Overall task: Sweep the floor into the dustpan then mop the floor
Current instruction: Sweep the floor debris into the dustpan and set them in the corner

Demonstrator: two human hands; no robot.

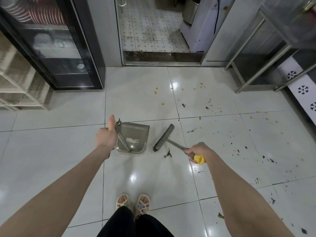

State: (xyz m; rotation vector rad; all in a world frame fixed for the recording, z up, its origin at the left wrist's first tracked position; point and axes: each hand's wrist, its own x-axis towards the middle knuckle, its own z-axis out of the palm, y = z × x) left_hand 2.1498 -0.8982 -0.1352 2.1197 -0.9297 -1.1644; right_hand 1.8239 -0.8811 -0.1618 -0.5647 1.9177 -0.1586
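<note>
Sandalled feet (132, 202) are standing on the glossy tiled floor (68, 151), nearer than both hands. The left hand (106, 136) is gripping the top of the dustpan handle (122, 139), thumb raised along it. The grey dustpan (138, 132) is resting on the floor just right of that hand. The right hand (199, 151) is clenching the broom's yellow grip (198, 159), with the brush head (164, 137) forward-left of it, just beside the pan. Leaf scraps (167, 154) and dark flecks (239, 147) are lying around and right of this hand. Both tools are probably light and stiff, so holding them high on their grips should work. The pan may be sliding easily on the shiny tile.
</note>
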